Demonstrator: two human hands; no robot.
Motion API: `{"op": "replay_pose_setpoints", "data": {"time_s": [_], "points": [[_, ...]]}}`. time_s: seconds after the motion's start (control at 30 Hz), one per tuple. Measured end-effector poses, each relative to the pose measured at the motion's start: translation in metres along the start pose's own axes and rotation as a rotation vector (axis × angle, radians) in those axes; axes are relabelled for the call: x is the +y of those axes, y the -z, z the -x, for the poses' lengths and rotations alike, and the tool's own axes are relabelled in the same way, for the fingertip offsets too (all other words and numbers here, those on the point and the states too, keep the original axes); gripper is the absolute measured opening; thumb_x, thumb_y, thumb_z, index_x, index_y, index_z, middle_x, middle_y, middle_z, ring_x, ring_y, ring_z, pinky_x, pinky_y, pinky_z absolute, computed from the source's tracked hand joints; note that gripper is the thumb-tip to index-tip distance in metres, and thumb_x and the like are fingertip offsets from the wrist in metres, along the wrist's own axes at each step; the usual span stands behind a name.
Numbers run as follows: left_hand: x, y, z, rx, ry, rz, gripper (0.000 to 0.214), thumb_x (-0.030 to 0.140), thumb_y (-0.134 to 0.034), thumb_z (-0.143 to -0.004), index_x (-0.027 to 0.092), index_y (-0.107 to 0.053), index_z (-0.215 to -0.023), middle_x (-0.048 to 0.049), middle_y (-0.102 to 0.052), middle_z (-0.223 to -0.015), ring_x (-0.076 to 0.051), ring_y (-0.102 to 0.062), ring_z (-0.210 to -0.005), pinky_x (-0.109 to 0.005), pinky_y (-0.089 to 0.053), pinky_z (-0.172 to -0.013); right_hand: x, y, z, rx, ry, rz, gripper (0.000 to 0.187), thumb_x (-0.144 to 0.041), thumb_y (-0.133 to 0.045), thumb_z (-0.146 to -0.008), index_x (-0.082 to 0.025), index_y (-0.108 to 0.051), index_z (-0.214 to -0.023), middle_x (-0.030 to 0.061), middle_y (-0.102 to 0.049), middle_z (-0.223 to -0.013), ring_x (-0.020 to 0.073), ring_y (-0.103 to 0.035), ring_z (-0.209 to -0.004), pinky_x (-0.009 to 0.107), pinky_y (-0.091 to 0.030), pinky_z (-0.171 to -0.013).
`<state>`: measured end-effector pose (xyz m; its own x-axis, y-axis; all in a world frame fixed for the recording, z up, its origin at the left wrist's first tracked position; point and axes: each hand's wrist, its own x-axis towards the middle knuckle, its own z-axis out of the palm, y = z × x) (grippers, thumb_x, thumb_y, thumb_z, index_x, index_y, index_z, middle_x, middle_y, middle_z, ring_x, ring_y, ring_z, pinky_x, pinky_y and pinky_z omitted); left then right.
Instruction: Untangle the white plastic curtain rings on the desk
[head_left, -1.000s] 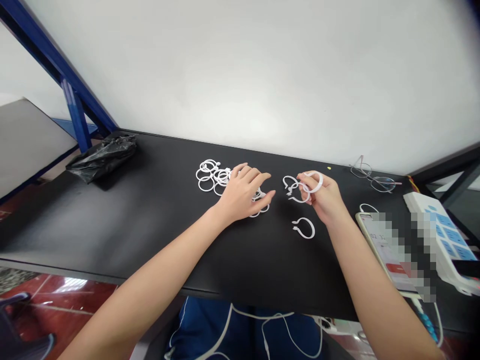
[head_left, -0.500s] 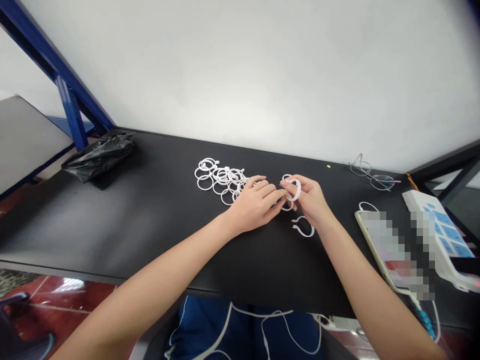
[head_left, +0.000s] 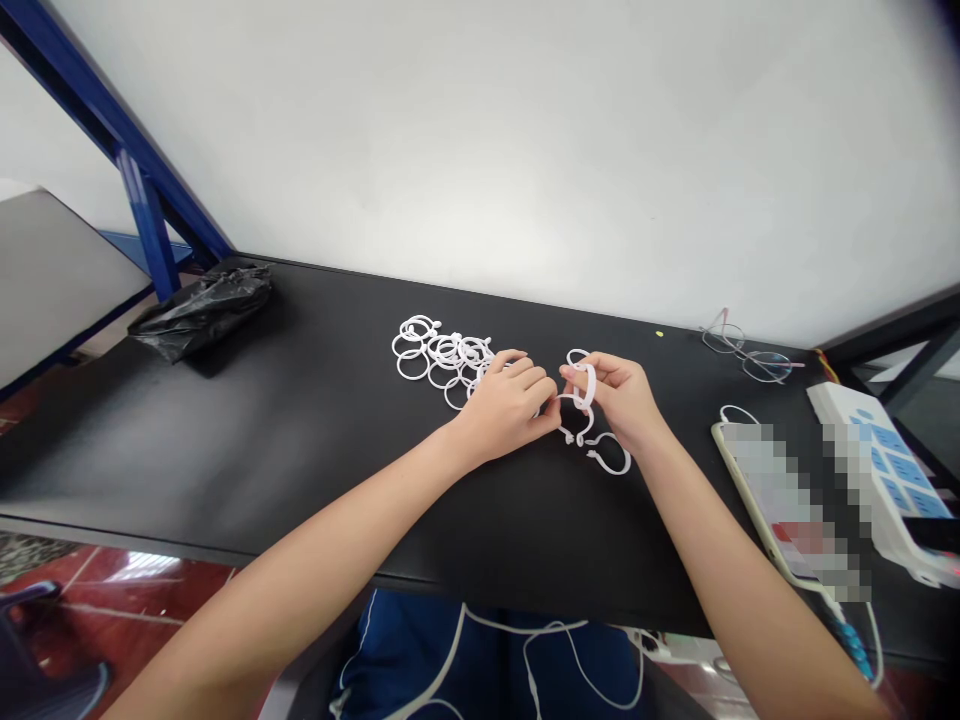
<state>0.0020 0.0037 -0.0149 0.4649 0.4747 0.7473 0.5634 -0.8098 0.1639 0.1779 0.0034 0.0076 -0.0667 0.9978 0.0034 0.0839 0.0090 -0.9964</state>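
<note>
My left hand (head_left: 514, 408) is closed, its thumb and fingertips pinching a white plastic ring (head_left: 590, 418) that looks like a shower curtain ring. That ring has a gap, with two knobbed ends turned toward me. My right hand (head_left: 619, 395) grips another white ring (head_left: 589, 386) upright between thumb and fingers, close beside the first. Just below the right hand, an open white ring (head_left: 627, 458) lies on the black table. Left of my left hand spreads a pile of several white rings (head_left: 450, 352), partly hidden by that hand. Behind the right fingers, part of one more ring (head_left: 576, 354) shows.
To the right lie a phone (head_left: 757, 500) with a cable, a white power strip (head_left: 847, 420) and a pair of glasses (head_left: 765, 367). A black plastic bag (head_left: 202, 310) sits at the far left of the table (head_left: 300, 420). The wall (head_left: 480, 150) borders the back edge.
My left hand has drawn slightly left, away from the right fingertips, and the gapped ring in it now shows lower and more fully. The ring in my right hand has turned more edge-on.
</note>
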Motion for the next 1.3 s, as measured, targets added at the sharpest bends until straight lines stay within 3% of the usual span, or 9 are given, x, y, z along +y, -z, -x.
{"op": "replay_pose_setpoints", "data": {"time_s": [0.2,0.53,0.67,0.8,1.0,1.1,1.2,1.3], "points": [[-0.002,-0.001,0.000,0.092,0.074,-0.040,0.025,0.013,-0.048,-0.084,0.020,-0.045,-0.060,0.0033,-0.052,-0.055,-0.012,-0.050,-0.060,-0.035,-0.045,-0.093,-0.002,-0.001,0.000,0.017,-0.023,0.018,0.036,-0.042,-0.089,-0.056,-0.018,-0.064,-0.064,-0.0030,-0.059,-0.051,0.0070,-0.045,-0.039,0.020,-0.036,-0.037],[-0.007,0.000,0.000,0.150,0.156,-0.040,0.030,0.011,-0.047,-0.083,0.021,-0.039,-0.055,0.0046,-0.046,-0.049,-0.013,-0.045,-0.056,-0.039,-0.047,-0.091,-0.004,0.004,-0.001,0.019,-0.005,-0.138,0.031,-0.039,-0.084,-0.066,-0.019,-0.061,-0.067,-0.0037,-0.061,-0.056,0.0043,-0.042,-0.038,0.020,-0.031,-0.036],[-0.009,0.001,0.000,0.166,0.187,-0.037,0.031,0.011,-0.047,-0.083,0.021,-0.038,-0.055,0.0050,-0.044,-0.049,-0.012,-0.044,-0.056,-0.037,-0.046,-0.091,-0.010,0.002,-0.001,0.056,-0.020,-0.227,0.032,-0.034,-0.086,-0.064,-0.018,-0.059,-0.063,-0.0066,-0.055,-0.052,0.0029,-0.038,-0.035,0.019,-0.030,-0.035],[-0.007,0.000,0.000,0.163,0.153,-0.051,0.030,0.010,-0.048,-0.081,0.020,-0.038,-0.055,0.0052,-0.046,-0.048,-0.011,-0.045,-0.055,-0.036,-0.046,-0.091,-0.012,0.000,0.000,0.065,-0.010,-0.253,0.038,-0.034,-0.087,-0.064,-0.019,-0.053,-0.057,-0.0106,-0.039,-0.039,0.0024,-0.031,-0.033,0.018,-0.027,-0.034],[-0.006,-0.003,0.001,0.124,0.145,-0.075,0.031,0.011,-0.048,-0.081,0.019,-0.039,-0.053,0.0050,-0.049,-0.047,-0.011,-0.046,-0.054,-0.039,-0.045,-0.091,-0.008,0.001,0.003,-0.100,-0.105,-0.117,0.032,-0.039,-0.088,-0.059,-0.017,-0.067,-0.069,-0.0101,-0.037,-0.036,0.0026,-0.025,-0.032,0.019,-0.017,-0.033],[-0.007,-0.003,0.002,0.098,0.167,-0.066,0.032,0.013,-0.049,-0.082,0.019,-0.039,-0.052,0.0050,-0.048,-0.046,-0.011,-0.046,-0.053,-0.041,-0.045,-0.092,-0.007,0.001,0.005,-0.151,-0.094,-0.041,0.030,-0.038,-0.088,-0.058,-0.016,-0.069,-0.065,-0.0087,-0.039,-0.038,0.0023,-0.025,-0.035,0.020,-0.017,-0.035],[-0.007,-0.001,0.001,0.081,0.178,-0.053,0.035,0.016,-0.048,-0.087,0.020,-0.040,-0.053,0.0048,-0.049,-0.047,-0.012,-0.046,-0.054,-0.041,-0.045,-0.092,-0.010,0.004,0.007,-0.145,-0.045,0.044,0.030,-0.038,-0.088,-0.057,-0.017,-0.069,-0.061,-0.0080,-0.038,-0.040,0.0031,-0.026,-0.037,0.021,-0.018,-0.036],[-0.006,0.003,0.000,0.089,0.170,-0.027,0.038,0.024,-0.048,-0.093,0.020,-0.044,-0.055,0.0043,-0.051,-0.049,-0.012,-0.048,-0.055,-0.040,-0.044,-0.093,-0.015,0.014,0.005,-0.048,-0.014,0.105,0.028,-0.039,-0.087,-0.059,-0.017,-0.071,-0.064,-0.0072,-0.039,-0.042,0.0037,-0.027,-0.038,0.022,-0.018,-0.037]]}}
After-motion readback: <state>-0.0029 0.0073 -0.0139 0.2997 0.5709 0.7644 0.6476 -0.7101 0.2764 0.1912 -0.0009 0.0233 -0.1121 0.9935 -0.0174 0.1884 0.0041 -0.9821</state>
